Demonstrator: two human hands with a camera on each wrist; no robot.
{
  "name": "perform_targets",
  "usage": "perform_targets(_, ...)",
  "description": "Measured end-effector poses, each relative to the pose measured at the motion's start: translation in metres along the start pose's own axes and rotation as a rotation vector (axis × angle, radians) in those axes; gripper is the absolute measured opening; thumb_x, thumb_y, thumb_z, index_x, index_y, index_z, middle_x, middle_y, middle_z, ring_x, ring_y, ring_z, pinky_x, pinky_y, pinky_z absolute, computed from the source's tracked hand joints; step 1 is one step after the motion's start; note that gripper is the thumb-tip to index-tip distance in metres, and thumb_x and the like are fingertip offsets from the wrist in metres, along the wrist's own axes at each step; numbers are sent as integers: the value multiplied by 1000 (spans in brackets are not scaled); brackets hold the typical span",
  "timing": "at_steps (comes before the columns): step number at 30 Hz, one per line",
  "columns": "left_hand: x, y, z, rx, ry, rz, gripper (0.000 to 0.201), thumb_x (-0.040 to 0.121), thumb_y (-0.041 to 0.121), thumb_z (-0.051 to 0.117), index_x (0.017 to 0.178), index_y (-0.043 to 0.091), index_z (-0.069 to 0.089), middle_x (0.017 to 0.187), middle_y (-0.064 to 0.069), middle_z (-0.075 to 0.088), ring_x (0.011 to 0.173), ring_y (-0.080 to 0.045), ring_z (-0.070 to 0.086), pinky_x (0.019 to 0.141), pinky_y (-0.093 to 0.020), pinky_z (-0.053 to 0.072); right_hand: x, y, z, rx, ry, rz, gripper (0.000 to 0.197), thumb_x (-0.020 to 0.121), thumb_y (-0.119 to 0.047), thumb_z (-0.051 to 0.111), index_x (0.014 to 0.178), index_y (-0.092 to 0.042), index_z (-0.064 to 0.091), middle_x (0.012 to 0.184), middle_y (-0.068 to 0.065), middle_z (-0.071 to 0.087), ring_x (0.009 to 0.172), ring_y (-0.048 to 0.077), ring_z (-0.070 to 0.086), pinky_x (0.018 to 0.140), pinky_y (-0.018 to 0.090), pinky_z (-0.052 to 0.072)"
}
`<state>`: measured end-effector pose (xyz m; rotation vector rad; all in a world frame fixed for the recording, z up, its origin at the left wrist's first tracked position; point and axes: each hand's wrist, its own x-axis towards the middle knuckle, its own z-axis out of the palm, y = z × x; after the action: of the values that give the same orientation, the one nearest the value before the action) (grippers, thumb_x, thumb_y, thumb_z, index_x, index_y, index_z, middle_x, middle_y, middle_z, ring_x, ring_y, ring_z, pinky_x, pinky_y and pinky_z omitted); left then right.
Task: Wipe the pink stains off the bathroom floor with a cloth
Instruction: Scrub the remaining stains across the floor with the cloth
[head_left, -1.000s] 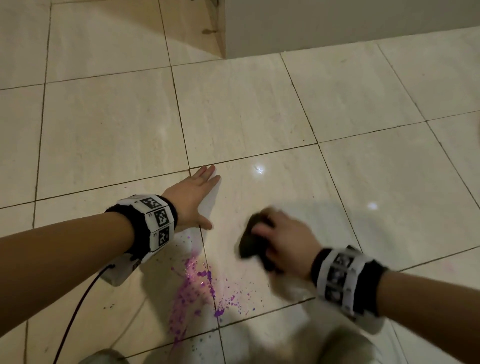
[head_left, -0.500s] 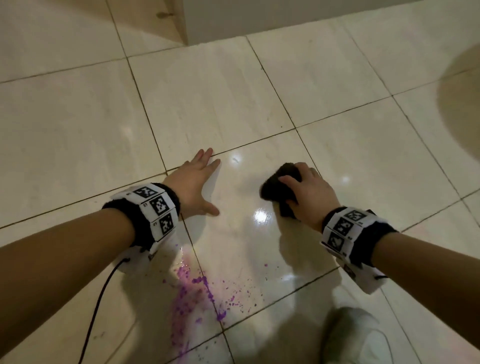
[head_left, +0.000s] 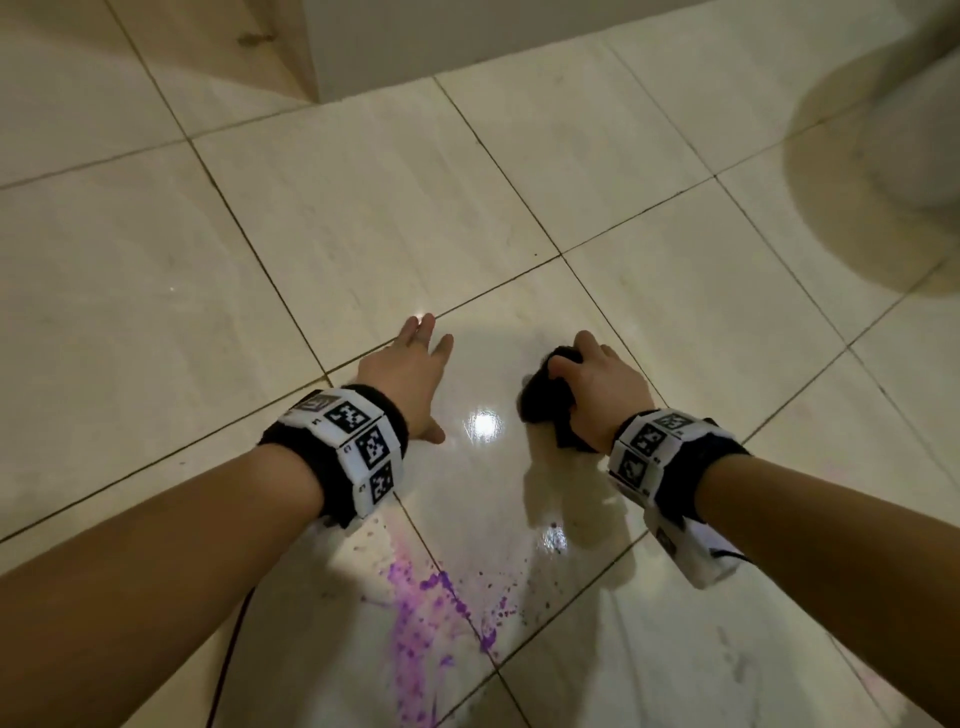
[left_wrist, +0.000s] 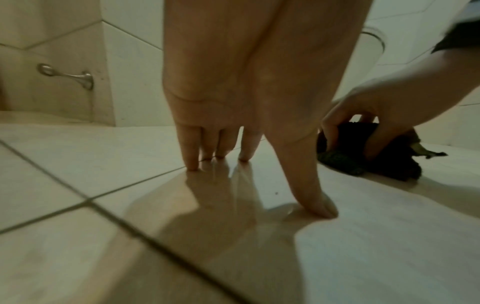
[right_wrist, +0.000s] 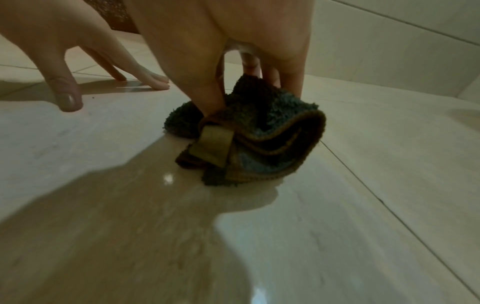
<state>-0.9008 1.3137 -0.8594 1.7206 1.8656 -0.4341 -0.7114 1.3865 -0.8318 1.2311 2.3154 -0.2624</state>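
Note:
A pink-purple stain (head_left: 426, 618) spreads over the glossy beige floor tiles (head_left: 374, 218) near the bottom of the head view, with fine specks (head_left: 553, 540) to its right. My right hand (head_left: 597, 389) grips a bunched dark cloth (head_left: 543, 397) (right_wrist: 262, 131) (left_wrist: 363, 152) and holds it down on the tile beyond the stain. My left hand (head_left: 410, 374) (left_wrist: 249, 127) rests flat on the floor with straight, spread fingers, left of the cloth. The tile between the hands looks wet and shiny.
A white wall corner (head_left: 405, 47) rises at the top of the head view. A rounded white fixture (head_left: 914, 119) stands at the far right. A metal door stop (left_wrist: 67, 76) sticks out of the wall in the left wrist view. A dark cable (head_left: 228, 654) trails under my left forearm.
My right hand has pushed the cloth away from the stain, up the tile and to the right. The left hand has stayed planted. The head view has swung, bringing the white fixture into sight.

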Motion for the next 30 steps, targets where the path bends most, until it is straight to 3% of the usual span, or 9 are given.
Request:
perform_targets(4, -12, -7, 9, -33, 21, 44, 101, 85, 47, 61, 151, 14, -8, 156, -8, -19, 145, -19, -11, 115, -32, 17, 3, 4, -4, -10, -9, -47, 41, 83, -11, 55, 121, -22, 51, 116, 5, 39, 102, 26, 47, 64, 29, 36)
perform_targets(9, -25, -8, 17, -11, 7, 8, 99, 86, 45, 62, 151, 17, -7, 156, -7, -19, 145, -19, -11, 116, -34, 15, 8, 5, -14, -25, -28, -85, 37, 82, -12, 55, 118, -23, 54, 112, 5, 39, 95, 25, 50, 65, 30, 39)
perform_targets(15, -53, -14, 34, 27, -10, -190, 104, 82, 52, 62, 150, 21, -11, 155, -14, -19, 146, -25, -9, 117, -35, 8, 33, -19, -29, 81, 131, -199, 43, 85, -17, 58, 127, -23, 50, 125, 7, 38, 109, 26, 47, 74, 32, 46)
perform_targets(18, -68, -13, 46, -6, -55, -254, 107, 82, 56, 60, 149, 20, -16, 154, -12, -24, 145, -23, -12, 117, -34, 9, 44, -35, -31, 14, 76, -227, 42, 83, -17, 61, 124, -18, 52, 126, 9, 37, 109, 27, 47, 77, 35, 46)
perform_targets(24, -70, -1, 49, -77, -110, -329, 110, 81, 54, 62, 148, 20, -18, 153, -9, -28, 145, -21, -14, 116, -31, 18, 57, -34, -29, 3, 114, -251, 33, 83, -13, 58, 117, -15, 58, 121, 9, 42, 104, 26, 50, 74, 32, 43)
perform_targets(30, -64, 5, 43, -81, -127, -373, 113, 79, 47, 68, 149, 17, -16, 154, -12, -24, 145, -24, -13, 116, -31, 14, 62, -33, -24, 32, 172, -257, 29, 83, -13, 60, 112, -12, 61, 119, 9, 45, 100, 27, 53, 69, 30, 38)
